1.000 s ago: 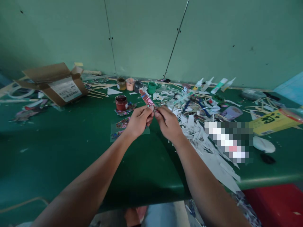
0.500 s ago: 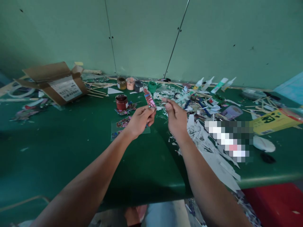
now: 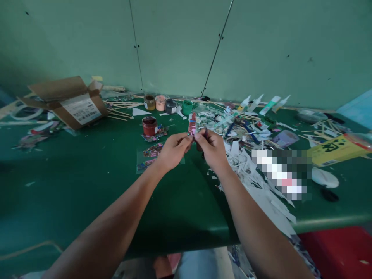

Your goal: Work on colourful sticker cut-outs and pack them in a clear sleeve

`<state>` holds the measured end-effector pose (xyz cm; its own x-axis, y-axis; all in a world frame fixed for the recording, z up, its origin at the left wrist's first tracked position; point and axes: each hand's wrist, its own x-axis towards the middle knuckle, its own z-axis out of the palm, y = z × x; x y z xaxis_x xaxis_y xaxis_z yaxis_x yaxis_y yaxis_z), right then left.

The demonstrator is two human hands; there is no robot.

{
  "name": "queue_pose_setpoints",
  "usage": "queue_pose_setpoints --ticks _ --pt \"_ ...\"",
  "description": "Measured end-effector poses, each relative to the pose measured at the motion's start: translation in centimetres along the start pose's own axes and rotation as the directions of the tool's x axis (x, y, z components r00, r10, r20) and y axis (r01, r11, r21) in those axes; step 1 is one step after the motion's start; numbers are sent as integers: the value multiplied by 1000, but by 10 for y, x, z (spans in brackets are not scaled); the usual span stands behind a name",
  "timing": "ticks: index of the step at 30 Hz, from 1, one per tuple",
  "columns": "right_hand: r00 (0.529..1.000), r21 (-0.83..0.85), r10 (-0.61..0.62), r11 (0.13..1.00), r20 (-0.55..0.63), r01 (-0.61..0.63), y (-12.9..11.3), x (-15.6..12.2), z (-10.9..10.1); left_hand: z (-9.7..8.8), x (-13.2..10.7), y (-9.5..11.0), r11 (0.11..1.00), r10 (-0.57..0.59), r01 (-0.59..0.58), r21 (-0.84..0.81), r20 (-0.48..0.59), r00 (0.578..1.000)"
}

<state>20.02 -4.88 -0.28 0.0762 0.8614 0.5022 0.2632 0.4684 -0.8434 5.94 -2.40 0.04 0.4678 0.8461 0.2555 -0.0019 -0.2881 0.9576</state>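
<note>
My right hand (image 3: 213, 149) was away from the strip (image 3: 192, 123), and now it is back by the near end, so both my hands can work on it together. My left hand (image 3: 174, 151) pinches the strip over the counter (image 3: 87, 166), between its far edge and near edge. My right fingers are bent in close, but I can't tell what they grip.

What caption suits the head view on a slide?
Left hand holds a narrow red-and-pink patterned strip, right hand at its lower end, above a green table.
</note>
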Motion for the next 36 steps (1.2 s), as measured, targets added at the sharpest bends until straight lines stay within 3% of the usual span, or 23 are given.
queue_pose_setpoints --ticks 5,9,19,22,32,36 --pt "1000 -104 7 994 -28 -10 0 1 0 1 0 1 997 45 -42 71 -36 998" --pt "999 -265 14 964 -34 -22 7 2 1 -3 4 -1 994 82 -68 84 -181 980" --pt "989 -396 49 918 140 10 5 -1 1 -8 11 -9 994 104 -104 21 -388 916" --pt "975 -412 68 911 211 26 4 -2 2 -7 10 -5 995 88 -100 -10 -402 911" --pt "967 -457 87 889 240 33 5 -2 2 -6 10 -5 990 129 -139 5 -404 906" --pt "945 -436 97 898 313 53 4 -2 2 -6 9 -4 989 150 -144 45 -399 904"
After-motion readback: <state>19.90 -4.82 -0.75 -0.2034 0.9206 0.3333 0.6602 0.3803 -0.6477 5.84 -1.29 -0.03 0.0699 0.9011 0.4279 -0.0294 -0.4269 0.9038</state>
